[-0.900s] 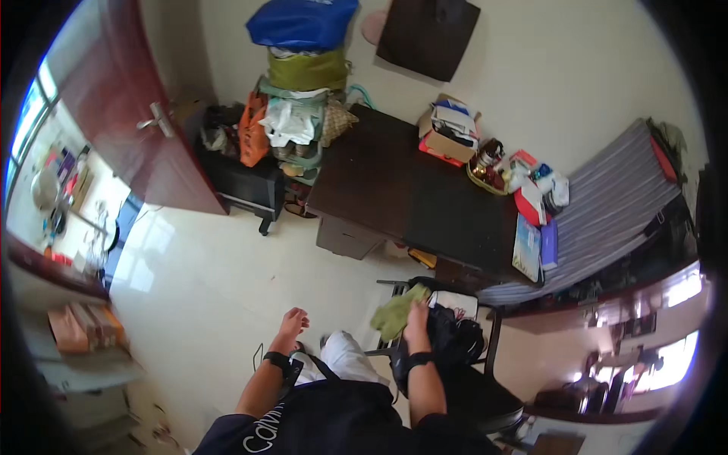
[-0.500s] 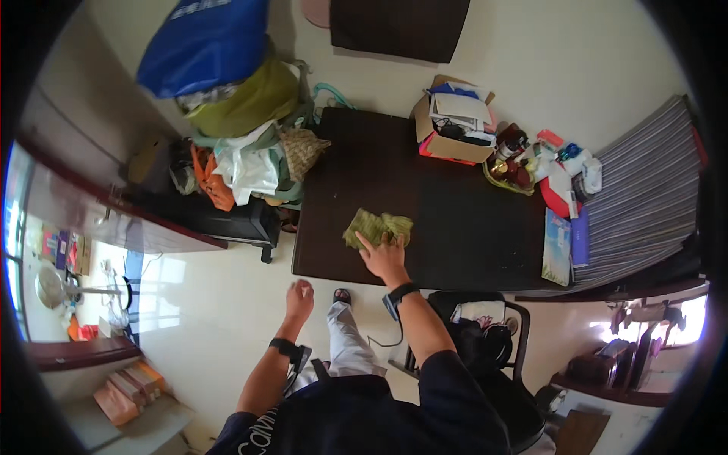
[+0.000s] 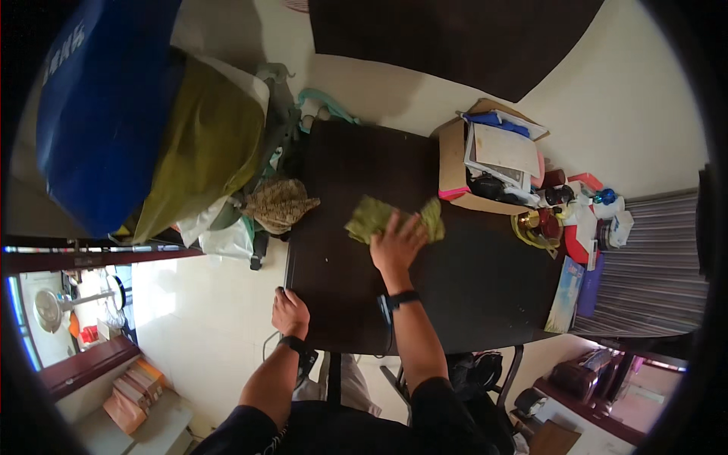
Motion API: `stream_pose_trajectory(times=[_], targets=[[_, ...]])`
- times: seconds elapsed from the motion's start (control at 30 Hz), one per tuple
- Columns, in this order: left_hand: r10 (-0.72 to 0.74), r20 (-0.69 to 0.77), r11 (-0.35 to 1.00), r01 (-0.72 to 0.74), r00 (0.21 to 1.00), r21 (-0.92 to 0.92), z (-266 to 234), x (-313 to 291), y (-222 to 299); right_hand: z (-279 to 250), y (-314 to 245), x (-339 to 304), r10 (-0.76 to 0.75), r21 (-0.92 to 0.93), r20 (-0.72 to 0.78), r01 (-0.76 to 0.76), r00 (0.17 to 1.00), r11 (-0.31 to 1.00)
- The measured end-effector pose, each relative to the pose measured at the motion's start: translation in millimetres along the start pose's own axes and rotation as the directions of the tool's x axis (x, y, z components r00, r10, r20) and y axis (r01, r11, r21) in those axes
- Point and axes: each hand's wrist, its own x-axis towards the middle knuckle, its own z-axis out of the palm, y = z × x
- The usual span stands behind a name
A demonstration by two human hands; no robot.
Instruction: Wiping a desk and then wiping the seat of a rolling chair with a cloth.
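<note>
A crumpled olive-green cloth (image 3: 370, 218) lies on the dark brown table (image 3: 341, 296). My right hand (image 3: 400, 241) presses down on the cloth, its fingers bent over the folds and slightly apart. Cloth shows on both sides of this hand, while the palm's underside is hidden. At the table's left edge, my left hand (image 3: 290, 314) rests with curled fingers closed on the edge. Each wrist wears a black strap with a small device.
Along the back stand an open cardboard box (image 3: 453, 163) full of papers and a yellow basket (image 3: 535, 231). A booklet (image 3: 566, 296) lies at the right edge. Large blue (image 3: 106, 114) and olive (image 3: 201, 136) bags are piled at left. A black chair (image 3: 485, 409) is at the front.
My right hand and the cloth have moved farther in across the table. My left hand has come from above the floor to the table's left edge. The whole view has shifted closer.
</note>
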Motion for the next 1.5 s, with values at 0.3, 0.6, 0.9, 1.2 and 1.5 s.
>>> stream_pose_trajectory(times=[0.3, 0.6, 0.9, 1.2, 1.5], targets=[[-0.075, 0.022, 0.996, 0.074, 0.997, 0.052, -11.7, 7.8, 1.4, -16.3, 23.5, -187.1, -0.094, 0.089, 0.282, 0.072, 0.955, 0.993], [-0.067, 0.04, 0.994, 0.063, 0.997, 0.084, 0.5, 8.3, -5.6, 9.4, 138.8, -132.8, 0.338, -0.114, 0.236, -0.319, 0.911, 0.941], [-0.017, 0.009, 0.998, 0.017, 1.0, 0.069, 3.8, -2.1, 1.4, 1.8, 118.3, -13.7, 0.151, -0.062, 0.079, -0.146, 0.985, 0.987], [-0.072, 0.018, 0.993, 0.07, 0.997, 0.098, 2.7, 5.7, -3.8, -23.3, 104.3, -253.4, 0.024, -0.006, 0.376, -0.024, 0.926, 1.0], [-0.018, -0.028, 0.997, 0.02, 0.999, 0.072, 8.3, -0.1, 2.4, 7.5, 105.9, 13.0, 0.294, 0.005, 0.168, -0.299, 0.941, 0.954]])
